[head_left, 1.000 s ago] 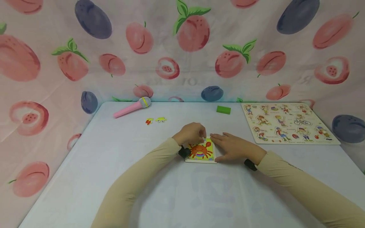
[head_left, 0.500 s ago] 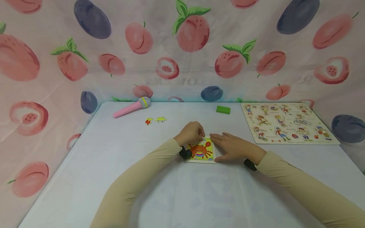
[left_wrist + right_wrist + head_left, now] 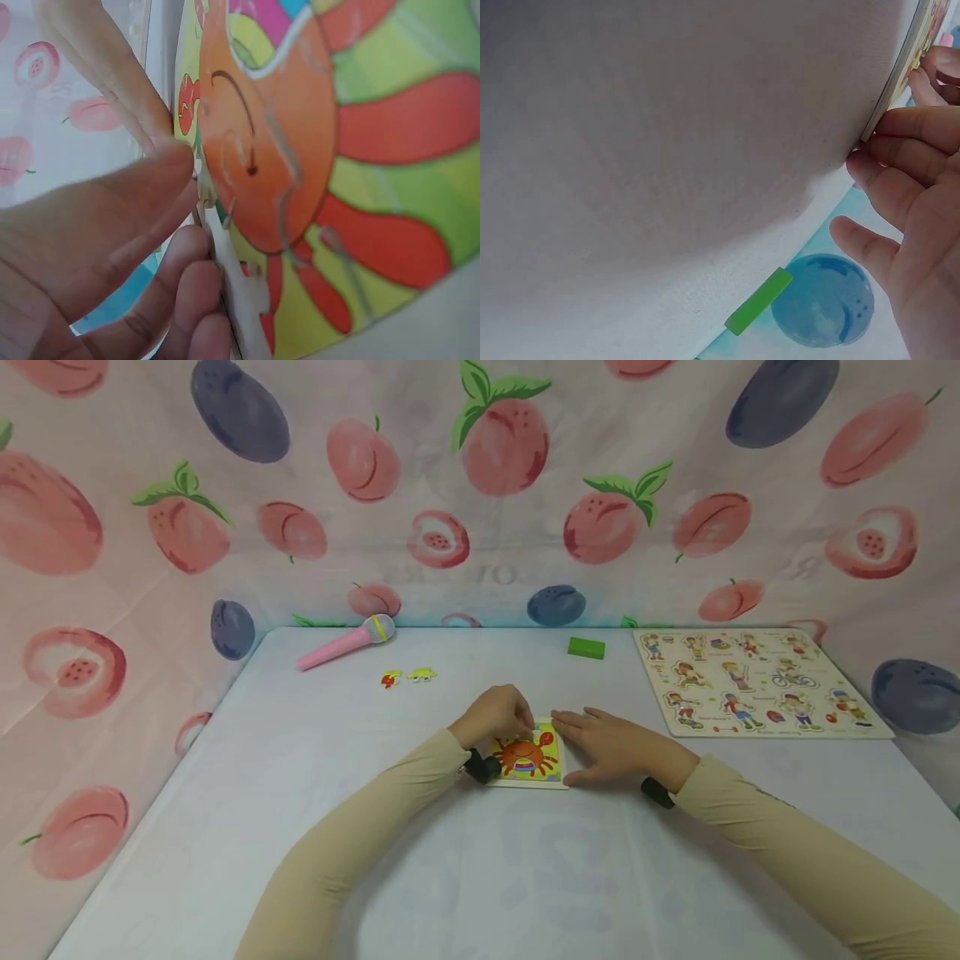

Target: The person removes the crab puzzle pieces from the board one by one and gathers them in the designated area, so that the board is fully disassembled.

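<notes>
A small square jigsaw puzzle (image 3: 528, 758) with an orange crab on yellow lies in a pale tray (image 3: 528, 783). My left hand (image 3: 497, 713) reaches over its far left part, thumb and fingertips pinching a small puzzle piece that they mostly hide. In the left wrist view, a bare white gap (image 3: 238, 289) shows in the picture beside the curled fingers. My right hand (image 3: 618, 746) lies flat along the tray's right side, fingers extended and touching its edge. Two loose puzzle pieces lie farther left, one red and yellow (image 3: 391, 679), one yellow and white (image 3: 422, 674).
A pink toy microphone (image 3: 347, 643) lies at the back left. Near the back edge is a green block (image 3: 587, 648). A large board of sports figures (image 3: 757, 685) covers the back right. Fruit-printed cloth (image 3: 495, 535) hangs behind the white table (image 3: 480, 877).
My left hand has shifted slightly left over the puzzle's upper part, its fingertips still pinched together. My right hand stays at the tray's edge, and the loose pieces have not moved.
</notes>
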A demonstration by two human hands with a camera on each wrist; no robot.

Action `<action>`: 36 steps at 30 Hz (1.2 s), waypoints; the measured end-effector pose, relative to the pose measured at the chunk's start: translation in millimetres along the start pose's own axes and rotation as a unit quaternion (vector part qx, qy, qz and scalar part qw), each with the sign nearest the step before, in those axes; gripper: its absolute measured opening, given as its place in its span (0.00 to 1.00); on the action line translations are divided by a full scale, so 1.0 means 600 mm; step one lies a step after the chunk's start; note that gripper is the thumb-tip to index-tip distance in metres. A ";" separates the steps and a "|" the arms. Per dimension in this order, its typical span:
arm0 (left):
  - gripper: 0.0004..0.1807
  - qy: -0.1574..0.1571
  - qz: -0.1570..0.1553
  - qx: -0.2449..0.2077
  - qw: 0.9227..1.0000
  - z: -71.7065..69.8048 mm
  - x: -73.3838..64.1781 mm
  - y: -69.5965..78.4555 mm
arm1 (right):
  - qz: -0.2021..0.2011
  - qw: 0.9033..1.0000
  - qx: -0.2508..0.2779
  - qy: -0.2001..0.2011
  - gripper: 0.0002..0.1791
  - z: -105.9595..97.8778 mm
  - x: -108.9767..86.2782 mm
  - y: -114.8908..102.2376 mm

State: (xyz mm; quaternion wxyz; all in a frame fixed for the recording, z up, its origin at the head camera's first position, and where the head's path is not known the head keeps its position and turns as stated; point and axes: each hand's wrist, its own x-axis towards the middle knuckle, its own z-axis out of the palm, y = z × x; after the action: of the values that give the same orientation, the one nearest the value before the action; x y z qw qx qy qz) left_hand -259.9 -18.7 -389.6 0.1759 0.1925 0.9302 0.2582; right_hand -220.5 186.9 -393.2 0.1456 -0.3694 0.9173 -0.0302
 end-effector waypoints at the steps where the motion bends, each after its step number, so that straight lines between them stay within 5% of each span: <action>1: 0.05 -0.004 0.001 0.003 1.000 0.000 -0.001 0.000 | 0.001 1.000 -0.001 -0.001 0.50 0.000 0.000 0.000; 36: 0.06 -0.018 0.011 -0.019 1.000 0.012 -0.003 0.001 | 0.009 1.000 -0.004 0.007 0.52 0.000 0.001 0.001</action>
State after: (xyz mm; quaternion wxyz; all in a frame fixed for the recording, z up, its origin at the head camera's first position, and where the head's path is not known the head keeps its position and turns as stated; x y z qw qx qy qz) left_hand -255.2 -16.1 -394.9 0.1932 0.2039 0.9197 0.2742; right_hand -221.5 187.1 -393.7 0.1383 -0.3617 0.9216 -0.0276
